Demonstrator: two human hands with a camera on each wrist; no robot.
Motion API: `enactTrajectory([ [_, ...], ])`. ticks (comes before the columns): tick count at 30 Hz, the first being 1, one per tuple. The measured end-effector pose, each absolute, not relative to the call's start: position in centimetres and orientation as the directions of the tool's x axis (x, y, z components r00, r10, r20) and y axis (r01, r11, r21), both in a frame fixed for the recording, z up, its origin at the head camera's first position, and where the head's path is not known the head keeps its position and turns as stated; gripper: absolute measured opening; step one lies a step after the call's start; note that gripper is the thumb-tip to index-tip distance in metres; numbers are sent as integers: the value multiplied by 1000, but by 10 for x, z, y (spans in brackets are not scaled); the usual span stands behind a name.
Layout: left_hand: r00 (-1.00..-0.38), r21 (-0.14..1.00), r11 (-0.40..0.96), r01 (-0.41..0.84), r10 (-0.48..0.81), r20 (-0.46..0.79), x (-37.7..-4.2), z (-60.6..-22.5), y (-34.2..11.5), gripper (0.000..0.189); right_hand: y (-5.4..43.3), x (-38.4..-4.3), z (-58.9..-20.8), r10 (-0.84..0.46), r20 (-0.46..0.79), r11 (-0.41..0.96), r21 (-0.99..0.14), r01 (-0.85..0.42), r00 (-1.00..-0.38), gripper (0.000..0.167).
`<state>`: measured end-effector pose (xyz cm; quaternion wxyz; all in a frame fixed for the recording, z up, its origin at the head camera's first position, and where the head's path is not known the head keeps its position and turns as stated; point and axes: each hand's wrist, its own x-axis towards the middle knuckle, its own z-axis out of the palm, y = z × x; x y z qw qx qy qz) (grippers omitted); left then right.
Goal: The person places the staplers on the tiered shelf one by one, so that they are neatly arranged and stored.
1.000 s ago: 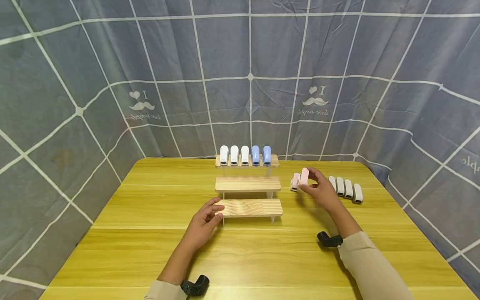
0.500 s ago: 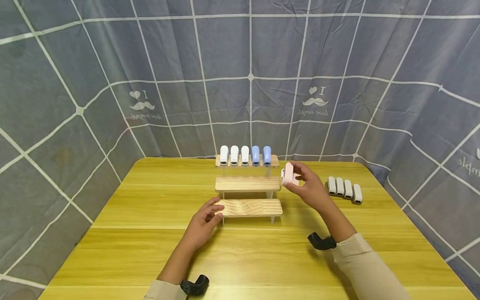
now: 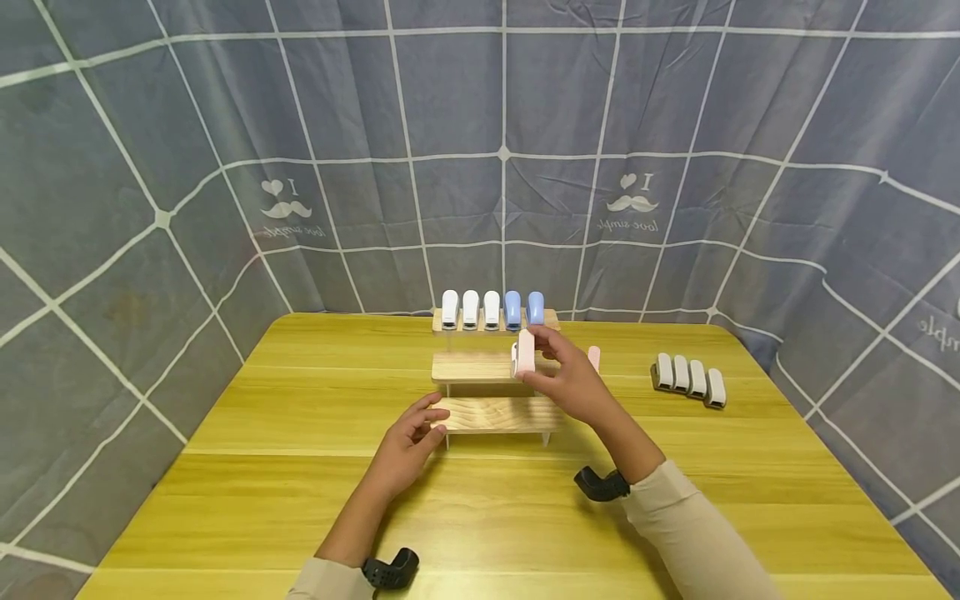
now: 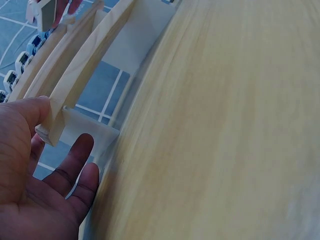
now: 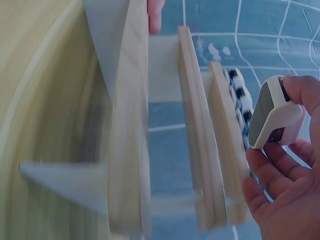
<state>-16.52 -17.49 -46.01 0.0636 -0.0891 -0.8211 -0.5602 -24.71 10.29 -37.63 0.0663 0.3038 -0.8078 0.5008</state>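
Observation:
My right hand (image 3: 572, 382) pinches a small pink stapler (image 3: 526, 355) between thumb and fingers, held over the right part of the middle shelf (image 3: 465, 367). In the right wrist view, the pale underside of that stapler (image 5: 272, 111) faces the stand. My left hand (image 3: 405, 446) grips the left end of the lowest shelf (image 3: 502, 415); in the left wrist view its thumb lies on the wood and other fingers spread below. On the top shelf (image 3: 552, 319) stand several staplers in a row, white ones (image 3: 470, 310) at left and two blue ones (image 3: 512, 310) at right.
A second pink stapler (image 3: 594, 357) sits on the table behind my right hand, mostly hidden. Further right, several white staplers (image 3: 697, 379) form a slanted row on the wooden table (image 3: 480, 517). A grey checked curtain (image 3: 360, 125) surrounds the back and sides.
My right hand has carried the pink stapler leftward, from beside the other pink one to over the middle shelf. The left hand has kept its place on the lowest shelf.

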Motion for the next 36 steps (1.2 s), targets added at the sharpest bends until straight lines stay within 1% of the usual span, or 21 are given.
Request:
enactTrajectory([
  [11,-975,917,331,220,71,209,-166,-461,-175,23,64,-245,-374,-462,395,285,-781,-555,-794,69],
  [17,-976,922,320,219,63,210,-166,-460,-175,23,43,-244,-375,-495,373,303,-772,-559,-785,70],
  [19,-975,914,339,223,55,217,-166,-460,-173,22,37,-245,-376,-500,372,305,-769,-561,-782,70],
  [29,-974,918,324,227,57,221,-168,-463,-174,22,14,-249,-386,-530,369,263,-784,-562,-763,68],
  [32,-973,913,337,230,63,222,-168,-462,-174,22,10,-250,-387,-527,370,288,-769,-570,-765,69],
  [36,-973,907,353,231,69,220,-168,-461,-175,22,7,-249,-389,-514,374,384,-705,-596,-772,71],
])
